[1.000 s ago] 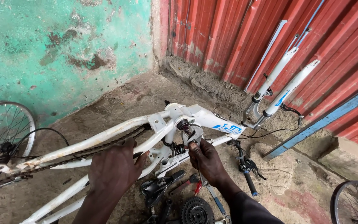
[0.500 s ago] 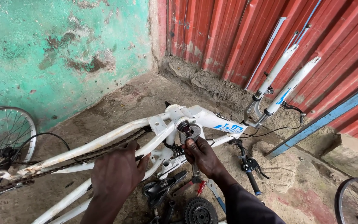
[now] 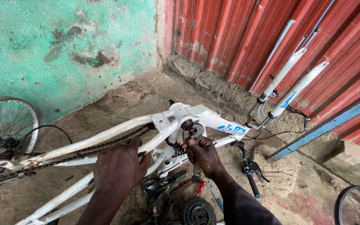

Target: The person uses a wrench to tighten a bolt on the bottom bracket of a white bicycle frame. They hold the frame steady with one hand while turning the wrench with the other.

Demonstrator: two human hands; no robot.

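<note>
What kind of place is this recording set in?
Probably an informal, open-air bicycle repair spot. A white bicycle frame lies upside down on rough ground, loose wheels stand beside it, and a sprocket and tools lie below. Behind are a worn green wall and red corrugated sheeting.

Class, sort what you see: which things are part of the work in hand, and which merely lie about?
In hand: left hand on upturned white bicycle frame; right hand holding metal wrench at its bottom bracket.

Lying about: black toothed sprocket, spoked wheel, black handlebar grip.
</note>
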